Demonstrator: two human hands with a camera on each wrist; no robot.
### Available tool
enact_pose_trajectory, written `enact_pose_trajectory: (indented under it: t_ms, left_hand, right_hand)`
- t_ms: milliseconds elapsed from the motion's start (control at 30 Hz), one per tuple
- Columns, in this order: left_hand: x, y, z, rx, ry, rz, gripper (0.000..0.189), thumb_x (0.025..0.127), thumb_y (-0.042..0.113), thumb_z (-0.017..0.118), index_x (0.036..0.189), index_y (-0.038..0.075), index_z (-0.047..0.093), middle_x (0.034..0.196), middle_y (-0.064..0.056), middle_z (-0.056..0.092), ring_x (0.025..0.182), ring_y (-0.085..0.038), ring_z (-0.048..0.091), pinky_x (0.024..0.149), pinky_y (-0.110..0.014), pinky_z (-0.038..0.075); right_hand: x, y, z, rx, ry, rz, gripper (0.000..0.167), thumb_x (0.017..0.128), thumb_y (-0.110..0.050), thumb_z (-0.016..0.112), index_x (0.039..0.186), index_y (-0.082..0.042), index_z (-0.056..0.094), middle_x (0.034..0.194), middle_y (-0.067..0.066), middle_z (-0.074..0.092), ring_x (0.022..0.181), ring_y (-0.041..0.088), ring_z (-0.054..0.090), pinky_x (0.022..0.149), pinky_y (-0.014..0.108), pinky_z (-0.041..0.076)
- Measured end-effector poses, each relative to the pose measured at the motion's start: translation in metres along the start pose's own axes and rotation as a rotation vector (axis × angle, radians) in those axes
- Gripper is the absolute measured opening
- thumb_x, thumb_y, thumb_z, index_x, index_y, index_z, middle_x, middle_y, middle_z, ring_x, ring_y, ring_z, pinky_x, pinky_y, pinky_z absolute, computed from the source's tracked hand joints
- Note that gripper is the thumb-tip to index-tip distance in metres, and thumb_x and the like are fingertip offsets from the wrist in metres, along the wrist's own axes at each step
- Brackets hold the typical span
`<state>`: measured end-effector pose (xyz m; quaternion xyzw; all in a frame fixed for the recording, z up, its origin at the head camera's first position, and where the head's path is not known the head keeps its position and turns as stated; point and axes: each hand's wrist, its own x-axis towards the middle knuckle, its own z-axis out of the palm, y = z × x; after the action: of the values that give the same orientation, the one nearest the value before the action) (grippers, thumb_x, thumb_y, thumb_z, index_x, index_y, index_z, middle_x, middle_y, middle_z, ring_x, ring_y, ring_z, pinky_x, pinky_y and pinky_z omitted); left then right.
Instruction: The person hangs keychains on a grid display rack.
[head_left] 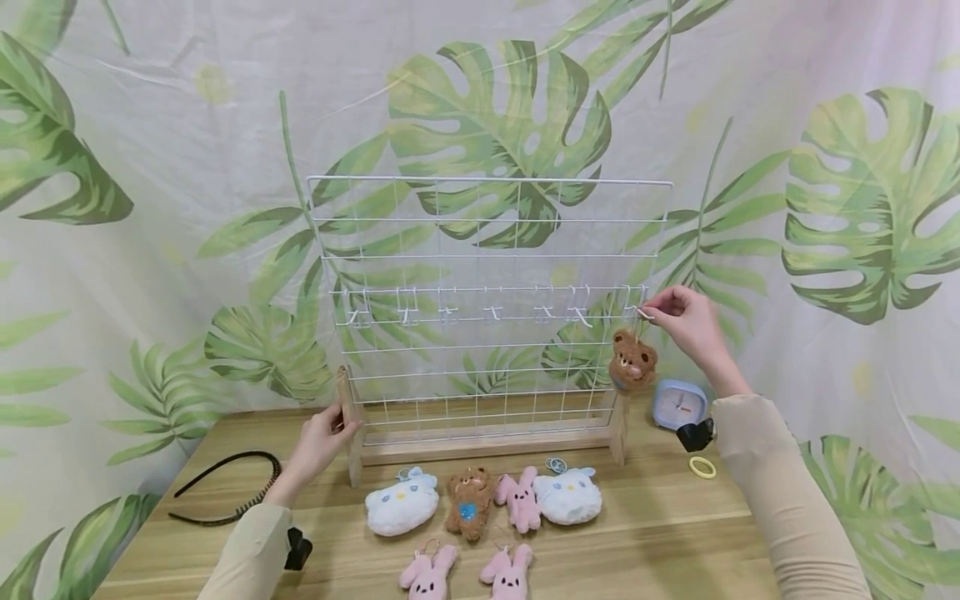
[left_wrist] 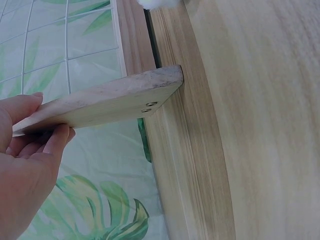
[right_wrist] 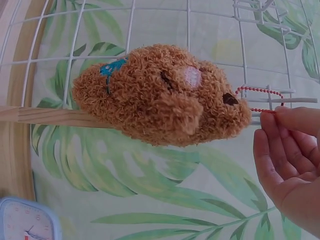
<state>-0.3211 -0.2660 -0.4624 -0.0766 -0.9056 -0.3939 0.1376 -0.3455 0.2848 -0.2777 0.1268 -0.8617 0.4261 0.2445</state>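
My right hand [head_left: 686, 325] pinches the red bead chain [right_wrist: 260, 90] of a brown teddy bear keychain [head_left: 633, 362] between thumb and forefinger. The bear hangs at the right end of a white wire grid rack [head_left: 491, 180]. In the right wrist view the chain loop lies right at a white hook [right_wrist: 300, 100], and the bear shows a blue patch and pink muzzle. My left hand [head_left: 322, 437] holds the rack's left wooden upright [head_left: 351, 425], thumb on one face and fingers on the other, as the left wrist view also shows.
Several white hooks [head_left: 492, 313] line the grid. In front lie white plush cats [head_left: 402, 504], another brown bear [head_left: 470, 504] and pink rabbits [head_left: 522, 502]. A black headband [head_left: 270, 467] is at left; a blue clock [head_left: 678, 404] and yellow ring [head_left: 702, 467] at right.
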Motion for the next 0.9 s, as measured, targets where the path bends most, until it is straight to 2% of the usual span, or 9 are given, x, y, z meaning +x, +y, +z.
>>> enact_pose_trajectory:
  t_ms: [100, 267, 367, 433, 600, 667, 767, 900]
  left_hand:
    - [0.000, 0.000, 0.000, -0.002, -0.001, 0.001, 0.021, 0.098, 0.017, 0.063, 0.087, 0.002, 0.053, 0.078, -0.009, 0.060, 0.068, -0.008, 0.049, 0.057, -0.021, 0.043]
    - [0.000, 0.001, 0.001, 0.004, 0.001, -0.004, 0.021, 0.098, 0.018, 0.063, 0.088, 0.002, 0.053, 0.079, -0.009, 0.062, 0.069, -0.009, 0.051, 0.058, -0.021, 0.044]
    - [0.000, 0.001, 0.000, 0.003, 0.000, -0.005, 0.022, 0.098, 0.018, 0.063, 0.088, 0.002, 0.053, 0.080, -0.009, 0.063, 0.071, -0.009, 0.053, 0.060, -0.021, 0.046]
    - [0.000, 0.001, 0.000, 0.000, -0.003, -0.006, 0.022, 0.098, 0.019, 0.063, 0.088, 0.002, 0.053, 0.080, -0.009, 0.062, 0.070, -0.009, 0.052, 0.059, -0.021, 0.045]
    - [-0.001, 0.000, 0.001, -0.005, -0.007, -0.008, 0.022, 0.098, 0.019, 0.063, 0.088, 0.002, 0.052, 0.077, -0.008, 0.058, 0.067, -0.008, 0.048, 0.057, -0.022, 0.042]
    - [-0.001, -0.001, 0.001, -0.004, -0.005, -0.002, 0.021, 0.098, 0.018, 0.063, 0.088, 0.002, 0.053, 0.078, -0.008, 0.059, 0.067, -0.007, 0.048, 0.057, -0.021, 0.042]
    - [0.000, -0.002, 0.002, -0.009, -0.002, 0.010, 0.022, 0.098, 0.017, 0.063, 0.087, 0.002, 0.052, 0.077, -0.008, 0.058, 0.066, -0.007, 0.047, 0.056, -0.021, 0.041]
    - [0.001, -0.001, 0.000, -0.020, 0.000, 0.014, 0.025, 0.097, 0.017, 0.064, 0.083, 0.002, 0.050, 0.073, -0.007, 0.054, 0.062, -0.008, 0.044, 0.054, -0.022, 0.039]
  right_hand:
    - [0.000, 0.000, 0.000, -0.004, -0.004, 0.001, 0.019, 0.093, -0.010, 0.069, 0.099, 0.007, 0.064, 0.084, -0.011, 0.068, 0.070, -0.014, 0.059, 0.064, 0.008, 0.049]
    - [-0.001, 0.000, 0.000, -0.037, -0.008, 0.001, 0.019, 0.093, -0.010, 0.069, 0.100, 0.007, 0.064, 0.097, 0.018, 0.071, 0.070, -0.014, 0.057, 0.064, 0.008, 0.048]
    - [-0.003, 0.000, -0.001, -0.055, -0.014, 0.004, 0.019, 0.093, -0.011, 0.068, 0.100, 0.006, 0.064, 0.103, 0.026, 0.069, 0.070, -0.014, 0.056, 0.064, 0.008, 0.048]
    - [-0.005, 0.001, -0.002, -0.054, -0.020, 0.005, 0.019, 0.093, -0.011, 0.069, 0.100, 0.006, 0.064, 0.100, 0.021, 0.070, 0.071, -0.014, 0.057, 0.064, 0.009, 0.048]
    - [-0.013, -0.001, -0.007, -0.024, -0.026, -0.001, 0.019, 0.093, -0.012, 0.069, 0.102, 0.004, 0.064, 0.086, -0.018, 0.065, 0.074, -0.013, 0.058, 0.067, 0.009, 0.049]
    - [-0.020, -0.003, -0.010, -0.021, -0.014, -0.013, 0.021, 0.093, -0.014, 0.069, 0.102, 0.004, 0.064, 0.084, -0.027, 0.060, 0.075, -0.013, 0.058, 0.068, 0.009, 0.049]
    - [-0.033, -0.007, -0.015, -0.039, 0.010, -0.035, 0.022, 0.093, -0.017, 0.070, 0.102, 0.003, 0.064, 0.084, -0.028, 0.060, 0.076, -0.013, 0.058, 0.069, 0.008, 0.048]
    - [-0.053, -0.015, -0.015, -0.087, -0.014, -0.064, 0.021, 0.093, -0.018, 0.070, 0.102, 0.000, 0.065, 0.090, -0.006, 0.071, 0.077, -0.012, 0.059, 0.070, 0.008, 0.050]
